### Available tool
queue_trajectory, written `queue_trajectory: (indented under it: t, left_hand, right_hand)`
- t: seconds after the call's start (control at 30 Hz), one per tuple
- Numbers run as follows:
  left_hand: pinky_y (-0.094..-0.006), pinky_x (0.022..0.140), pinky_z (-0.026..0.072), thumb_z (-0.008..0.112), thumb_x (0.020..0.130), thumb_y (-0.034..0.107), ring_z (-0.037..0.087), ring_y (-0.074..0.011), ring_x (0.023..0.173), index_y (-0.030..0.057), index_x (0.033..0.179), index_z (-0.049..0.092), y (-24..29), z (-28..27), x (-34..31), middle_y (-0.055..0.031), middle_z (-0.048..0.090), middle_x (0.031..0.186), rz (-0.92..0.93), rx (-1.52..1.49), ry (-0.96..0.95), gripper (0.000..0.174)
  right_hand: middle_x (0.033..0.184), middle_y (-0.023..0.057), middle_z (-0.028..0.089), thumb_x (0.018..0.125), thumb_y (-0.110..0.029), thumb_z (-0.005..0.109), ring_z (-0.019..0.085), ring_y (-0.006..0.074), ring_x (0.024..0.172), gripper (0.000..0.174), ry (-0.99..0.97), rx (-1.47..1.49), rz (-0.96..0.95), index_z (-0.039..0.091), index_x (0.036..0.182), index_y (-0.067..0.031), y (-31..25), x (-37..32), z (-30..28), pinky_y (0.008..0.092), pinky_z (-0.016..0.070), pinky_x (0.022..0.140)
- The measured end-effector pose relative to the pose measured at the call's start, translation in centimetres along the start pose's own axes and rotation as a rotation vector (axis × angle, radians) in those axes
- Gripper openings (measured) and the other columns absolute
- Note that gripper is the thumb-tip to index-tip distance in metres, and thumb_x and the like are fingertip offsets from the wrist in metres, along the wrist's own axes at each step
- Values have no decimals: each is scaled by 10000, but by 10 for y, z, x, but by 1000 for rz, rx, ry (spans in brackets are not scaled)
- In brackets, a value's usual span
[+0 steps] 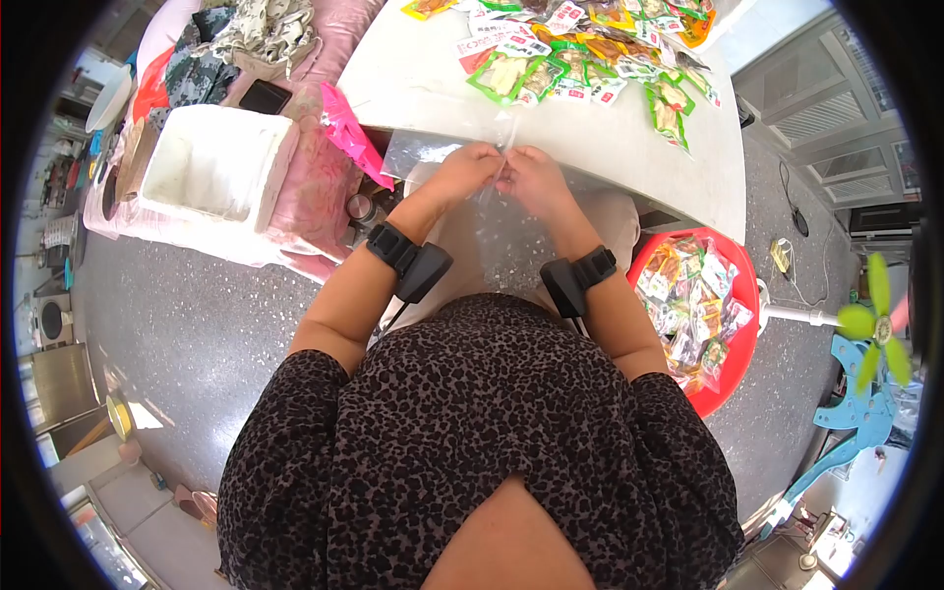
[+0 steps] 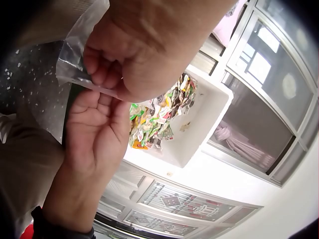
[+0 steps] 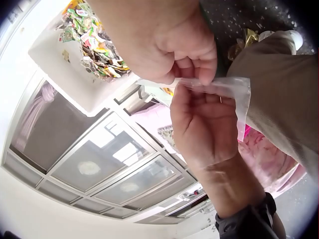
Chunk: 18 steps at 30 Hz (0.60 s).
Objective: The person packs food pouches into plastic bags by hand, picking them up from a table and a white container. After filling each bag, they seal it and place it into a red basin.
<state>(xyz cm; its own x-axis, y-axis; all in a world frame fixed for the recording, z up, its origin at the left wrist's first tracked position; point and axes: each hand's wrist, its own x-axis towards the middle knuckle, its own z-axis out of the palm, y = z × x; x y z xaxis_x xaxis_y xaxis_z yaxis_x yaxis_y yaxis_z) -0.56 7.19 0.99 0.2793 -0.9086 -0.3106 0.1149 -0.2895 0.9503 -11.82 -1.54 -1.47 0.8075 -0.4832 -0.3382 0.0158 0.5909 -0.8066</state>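
Both hands meet at the near edge of the white table, holding a clear plastic bag over the lap. My left hand pinches the bag's edge between thumb and fingers. Right beside it, my right hand pinches the same edge, its fingertips almost against the left ones. In the left wrist view the bag spreads out past the fingers, see-through and slightly wrinkled. From the right wrist, the bag's edge shows as a narrow strip across both hands' fingertips.
Many small colourful food packets lie heaped on the far part of the table. On the right a red basin holds more packets. To the left, a white foam box and a pink bag sit on pink cloth. A green-bladed fan stands far right.
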Motion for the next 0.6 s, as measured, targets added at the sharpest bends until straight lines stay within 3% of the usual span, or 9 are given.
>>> queue_trajectory:
  t: [0.1,0.2,0.3,0.4,0.5,0.6]
  left_hand:
    - [-209,498,344,502,737,165,416,-74,550,27,749,509,-7,0,3,-10,471,622,116,181,108,139]
    - [-287,562,411,499,705,187,522,-175,615,-4,743,524,0,6,-7,-91,543,653,230,432,201,197]
    - [-304,556,410,495,695,184,525,-215,608,0,699,506,-5,7,-6,-119,542,656,304,396,398,184]
    - [-295,516,391,514,675,98,477,-178,549,16,735,497,-4,1,-4,-84,501,633,412,536,607,103]
    - [-344,533,416,517,653,83,506,-267,586,26,766,500,9,-1,-14,-123,508,668,672,925,657,127]
    - [-383,565,435,544,616,117,526,-289,639,59,730,514,1,4,-7,-109,494,651,723,1093,629,132]
  right_hand:
    - [816,63,542,808,-179,466,540,154,702,150,30,-36,-27,469,870,-43,-4,-4,9,270,436,620]
    - [798,48,538,797,-171,479,533,140,691,139,40,-141,-92,475,859,-46,-2,-4,13,268,442,614]
    - [784,37,533,782,-145,483,527,129,682,122,56,-162,-105,482,851,-44,-6,2,16,263,446,596]
    - [781,37,532,765,-112,477,525,127,678,123,97,-199,-75,488,863,-39,-7,10,16,259,448,582]
    - [787,47,535,752,-89,470,528,131,678,149,36,-188,-101,488,888,-32,-7,21,20,257,448,583]
    - [802,62,534,749,-82,465,535,139,688,171,-77,-141,-174,481,910,-25,0,34,21,252,448,583]
